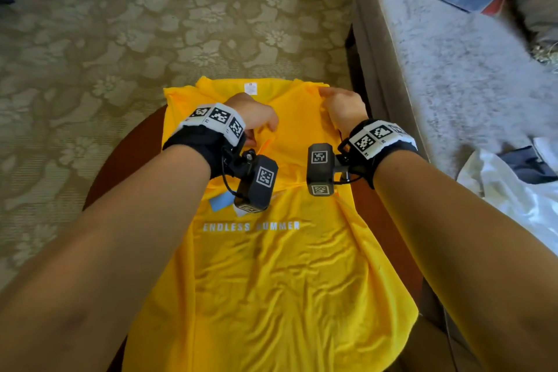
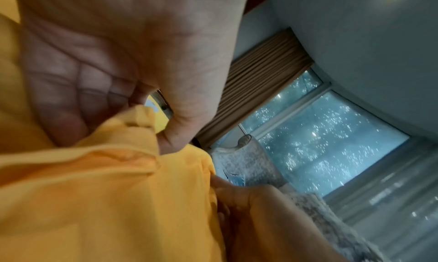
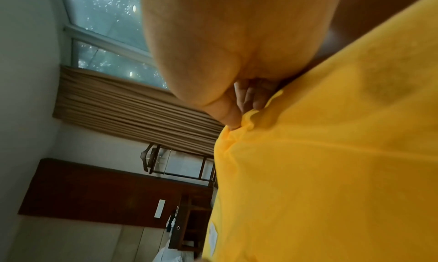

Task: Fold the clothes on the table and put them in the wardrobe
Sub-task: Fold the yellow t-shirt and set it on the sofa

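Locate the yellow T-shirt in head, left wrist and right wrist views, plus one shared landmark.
Head: yellow T-shirt fills centre and bottom, spread over the dark round table.
Left wrist: lower left, a bunched edge pinched by the left hand.
Right wrist: right half, its edge pinched by the right hand.
Shared landmark: the shirt alone spans all three; both wrist views share the window.

Table (image 1: pixel 126 157) mostly hidden under yellow shirt (image 1: pixel 271 275); shirt hem cut off at btm edge
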`<action>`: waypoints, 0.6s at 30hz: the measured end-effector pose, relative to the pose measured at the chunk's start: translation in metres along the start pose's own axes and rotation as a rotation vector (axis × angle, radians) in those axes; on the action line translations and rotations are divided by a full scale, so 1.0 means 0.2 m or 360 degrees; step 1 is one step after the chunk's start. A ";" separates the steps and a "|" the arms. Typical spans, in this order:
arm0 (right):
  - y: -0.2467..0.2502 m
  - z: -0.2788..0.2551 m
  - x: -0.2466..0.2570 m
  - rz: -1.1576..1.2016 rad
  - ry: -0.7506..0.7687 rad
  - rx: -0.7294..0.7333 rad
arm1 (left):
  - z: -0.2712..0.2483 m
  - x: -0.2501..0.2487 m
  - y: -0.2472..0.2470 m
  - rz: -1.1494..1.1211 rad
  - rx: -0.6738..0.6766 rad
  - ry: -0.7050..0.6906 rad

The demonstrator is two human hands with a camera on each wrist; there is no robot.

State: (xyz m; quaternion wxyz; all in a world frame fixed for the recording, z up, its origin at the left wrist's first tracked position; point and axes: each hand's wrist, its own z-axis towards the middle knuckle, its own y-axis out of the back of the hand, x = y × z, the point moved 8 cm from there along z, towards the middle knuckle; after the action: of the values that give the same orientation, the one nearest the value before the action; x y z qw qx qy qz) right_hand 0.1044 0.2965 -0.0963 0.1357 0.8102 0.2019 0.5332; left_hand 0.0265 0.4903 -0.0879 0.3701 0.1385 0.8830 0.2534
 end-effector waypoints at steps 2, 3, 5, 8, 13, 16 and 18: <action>0.00 0.02 0.00 -0.0100 -0.0055 -0.0039 | -0.01 0.00 0.01 -0.0038 0.0012 -0.0009; -0.01 0.03 0.01 -0.0180 -0.0044 -0.0017 | -0.01 0.00 0.02 -0.0064 0.0027 -0.0010; -0.03 0.06 0.03 -0.0258 -0.0038 -0.0048 | 0.00 0.02 0.01 -0.0144 0.0086 -0.0027; -0.06 0.10 0.03 -0.0333 -0.0053 0.0012 | 0.01 0.05 0.00 -0.0378 0.0151 -0.0080; -0.05 0.03 0.03 -0.0388 0.0027 0.0008 | 0.00 0.10 -0.02 -0.0710 0.0362 -0.0170; -0.05 -0.04 0.00 -0.0312 0.0100 0.0057 | -0.03 0.10 -0.05 -0.0815 0.0461 -0.0131; -0.01 -0.07 -0.01 -0.0149 0.0081 -0.0004 | -0.05 0.09 -0.06 -0.0730 0.0401 -0.0117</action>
State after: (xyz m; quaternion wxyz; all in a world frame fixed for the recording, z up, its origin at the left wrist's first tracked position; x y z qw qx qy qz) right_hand 0.0910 0.2964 -0.0933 0.1563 0.7858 0.2425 0.5470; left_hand 0.0067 0.4856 -0.0992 0.4295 -0.0111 0.9019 0.0457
